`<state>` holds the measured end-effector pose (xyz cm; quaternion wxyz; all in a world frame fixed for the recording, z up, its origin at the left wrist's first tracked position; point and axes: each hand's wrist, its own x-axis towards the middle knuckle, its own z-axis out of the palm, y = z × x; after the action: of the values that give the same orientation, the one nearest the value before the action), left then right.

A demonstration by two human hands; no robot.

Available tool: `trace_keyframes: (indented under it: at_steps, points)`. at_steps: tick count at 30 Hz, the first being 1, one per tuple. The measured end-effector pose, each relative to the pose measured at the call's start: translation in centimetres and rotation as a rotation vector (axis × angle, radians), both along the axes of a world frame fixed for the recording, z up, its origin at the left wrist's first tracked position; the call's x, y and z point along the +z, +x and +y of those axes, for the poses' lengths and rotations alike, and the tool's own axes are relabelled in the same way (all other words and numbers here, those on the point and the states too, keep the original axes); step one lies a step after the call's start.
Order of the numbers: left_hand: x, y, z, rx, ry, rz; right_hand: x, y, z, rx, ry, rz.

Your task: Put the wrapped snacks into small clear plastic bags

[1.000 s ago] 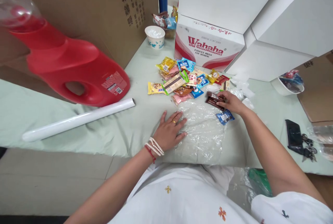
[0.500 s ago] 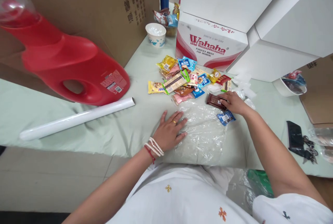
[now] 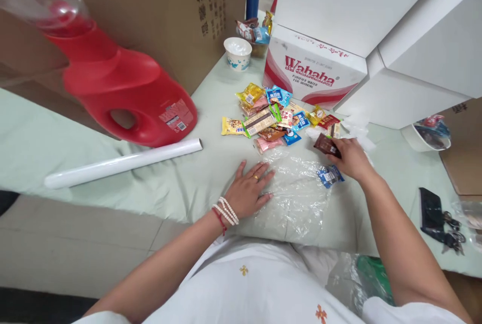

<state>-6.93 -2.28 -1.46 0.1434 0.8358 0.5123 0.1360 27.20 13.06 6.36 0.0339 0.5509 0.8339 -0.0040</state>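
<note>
My left hand point(image 3: 251, 189) lies flat with its fingers spread, on the left edge of a clear plastic film point(image 3: 295, 198) spread over the table. My right hand point(image 3: 352, 158) grips the right end of a brown wrapped snack point(image 3: 324, 145), fingers closed on it. Just below that hand a blue wrapped snack point(image 3: 330, 176) rests by the film's right edge. Beyond the film lies a pile of wrapped snacks, among them a yellow packet point(image 3: 233, 126), a green-ended bar point(image 3: 261, 122) and a pink packet point(image 3: 269, 144).
A red jug point(image 3: 131, 93) and a white roll point(image 3: 124, 162) lie at the left. Behind the pile stand a paper cup point(image 3: 238, 54) and a Wahaha box point(image 3: 312, 75). At the right are a white bowl point(image 3: 425, 135) and a black pouch with keys point(image 3: 432, 212).
My right hand has closed further round the brown snack and tilted it slightly. My left hand stays on the film. The whole view has shifted a little.
</note>
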Motion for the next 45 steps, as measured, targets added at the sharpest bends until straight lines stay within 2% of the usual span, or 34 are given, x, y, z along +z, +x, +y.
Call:
trace_keyframes:
  at_steps: [2, 3, 6, 9, 12, 14, 16, 19, 21, 23, 26, 28, 31, 34, 37, 39, 41, 43, 45]
  points:
    - [0.0, 0.1, -0.1, 0.019, 0.006, 0.005, 1.7, -0.7, -1.5, 0.017, 0.058, 0.122]
    - [0.0, 0.2, -0.2, 0.031, 0.011, 0.01, 2.4, -1.4, -2.7, 0.062, 0.035, 0.182]
    - [0.0, 0.4, -0.5, 0.047, 0.016, 0.023, 3.0, -5.0, -7.0, 0.234, -0.146, 0.279]
    - [0.1, 0.4, -0.6, 0.042, 0.014, 0.032, 1.0, -8.8, -10.7, 0.248, -0.233, 0.225]
    - [0.1, -0.1, -0.9, 0.052, 0.015, 0.045, -1.6, -10.6, -12.6, 0.2, -0.222, 0.169]
    - [0.3, -0.8, -1.4, 0.06, 0.038, 0.041, -2.5, -10.2, -13.3, 0.176, -0.197, 0.204]
    - [0.6, -1.7, -2.1, 0.05, 0.102, 0.018, -2.5, -8.9, -14.3, 0.174, -0.159, 0.318]
    - [1.4, -3.3, -3.3, -0.119, 0.168, -0.049, -2.4, -6.2, -17.6, 0.251, -0.133, 0.544]
    - [1.8, -4.3, -4.0, -0.302, 0.099, -0.069, -3.2, -4.7, -20.5, 0.299, -0.121, 0.614]
    - [1.9, -4.9, -4.4, -0.407, 0.004, -0.057, -4.7, -3.8, -23.2, 0.284, -0.072, 0.6]
    - [1.5, -5.2, -4.2, -0.382, -0.075, -0.042, -6.7, -3.2, -25.2, 0.214, -0.027, 0.581]
    - [1.4, -5.2, -3.6, -0.339, -0.117, -0.077, -6.8, -2.9, -24.9, 0.216, -0.08, 0.647]
    - [2.0, -5.0, -1.5, -0.269, -0.175, -0.189, -4.9, -2.3, -22.5, 0.209, -0.207, 0.798]
    - [2.9, -4.3, 1.7, -0.184, -0.181, -0.271, -2.8, -1.7, -19.1, 0.059, -0.253, 0.83]
    - [2.9, -3.0, 4.7, -0.03, -0.125, -0.201, -2.1, -1.5, -15.8, -0.105, -0.253, 0.663]
    - [2.3, -2.0, 6.1, 0.111, -0.067, -0.108, -2.1, -1.8, -14.0, -0.163, -0.191, 0.438]
    - [1.7, -1.3, 6.9, 0.23, -0.006, -0.056, -1.8, -2.4, -12.5, -0.176, -0.047, 0.233]
    - [1.4, -1.0, 7.0, 0.286, 0.051, -0.062, -1.3, -3.5, -11.2, -0.155, 0.082, 0.149]
    - [1.7, -1.1, 6.5, 0.303, 0.107, -0.111, -0.9, -5.0, -9.9, -0.098, 0.108, 0.169]
